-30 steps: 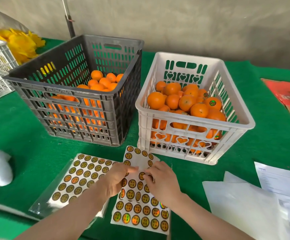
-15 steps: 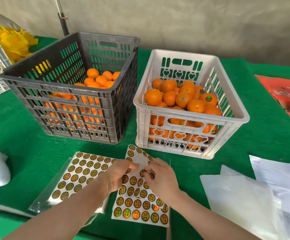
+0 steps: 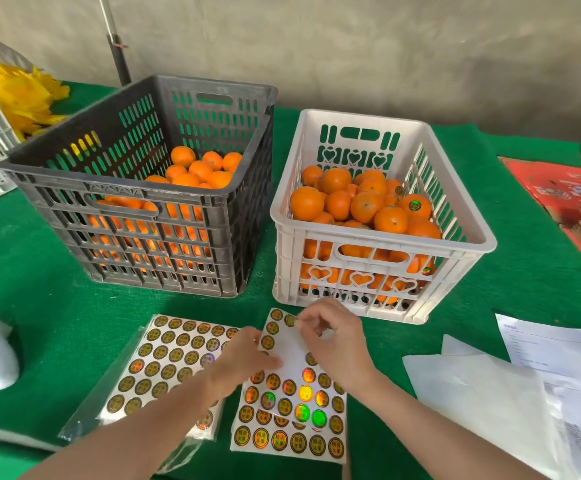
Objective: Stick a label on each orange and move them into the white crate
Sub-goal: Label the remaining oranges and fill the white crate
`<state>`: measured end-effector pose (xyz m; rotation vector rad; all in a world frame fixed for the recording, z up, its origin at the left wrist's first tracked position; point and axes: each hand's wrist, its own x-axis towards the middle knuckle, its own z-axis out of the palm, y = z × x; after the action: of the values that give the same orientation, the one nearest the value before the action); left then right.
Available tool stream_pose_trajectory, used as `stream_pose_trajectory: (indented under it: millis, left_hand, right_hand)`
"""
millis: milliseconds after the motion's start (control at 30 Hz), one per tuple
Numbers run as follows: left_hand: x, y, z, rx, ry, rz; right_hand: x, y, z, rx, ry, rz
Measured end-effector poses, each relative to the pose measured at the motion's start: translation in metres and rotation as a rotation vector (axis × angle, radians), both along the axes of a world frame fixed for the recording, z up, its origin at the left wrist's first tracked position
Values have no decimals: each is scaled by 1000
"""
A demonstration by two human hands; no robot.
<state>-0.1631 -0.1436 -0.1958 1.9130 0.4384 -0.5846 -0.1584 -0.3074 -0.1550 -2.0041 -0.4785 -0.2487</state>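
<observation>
Right hand: the right hand (image 3: 336,344) hovers over the far edge of the sheet, fingers curled, thumb and forefinger pinching one label (image 3: 291,320).
Left hand: the left hand (image 3: 244,360) lies on the label sheet (image 3: 289,427) with fingers extended, pressing it against the table (image 3: 39,289); it grips nothing.
Arm pose: both forearms enter from the near edge and converge over the sheet.
Step in hand: judged to be peeling one label off its backing.
Technique: hold the backing down close to the label; lift by the rim only; keep the adhesive face off the fingertips; peel low and slowly so the label does not curl or fold onto itself.
Risk: a loose sheet is likely to rise with the label.
Oranges to label: the unlabelled oranges (image 3: 199,171) lie in the grey crate (image 3: 136,209), far left of the hands.
Destination: the white crate (image 3: 362,119) stands just beyond the right hand, touching nothing, and is well filled; a labelled orange (image 3: 415,206) shows on top.
Surroundings: a spare sheet (image 3: 174,355) lies left; papers (image 3: 490,393) lie right.
</observation>
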Motion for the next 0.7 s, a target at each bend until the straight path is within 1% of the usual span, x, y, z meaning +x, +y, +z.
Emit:
stream_pose_trajectory:
  millis: [33, 67, 100, 133, 200, 267, 333, 433, 533, 600, 700]
  left_hand:
    - [-2, 2, 2, 198, -87, -78]
    - [-6, 6, 5, 369, -215, -124]
    - [-10, 11, 13, 460, -372, -146]
    - [-12, 19, 23, 462, -538, -144]
    - [-13, 41, 49, 352, -806, -147]
    - [-9, 68, 79, 317, -1000, -154]
    - [2, 97, 110, 322, -1152, -79]
    - [29, 142, 144, 384, -1215, 142]
    - [66, 182, 168, 388, -1166, 241]
    - [97, 208, 177, 393, -1082, 222]
    - [149, 236, 185, 586, -882, 32]
  right_hand:
    - [3, 7, 12, 17, -30, 11]
    - [7, 14, 25, 31, -79, 26]
    - [12, 23, 38, 40, -142, 37]
    - [18, 33, 52, 52, -210, 44]
    - [35, 56, 80, 108, -335, 51]
    - [56, 81, 106, 153, -428, 58]
    - [84, 108, 126, 127, -435, 50]
    - [129, 149, 143, -52, -347, 14]
    - [167, 182, 143, -303, -321, -30]
    - [184, 194, 135, -465, -277, -47]
    - [198, 200, 120, -665, -222, -25]
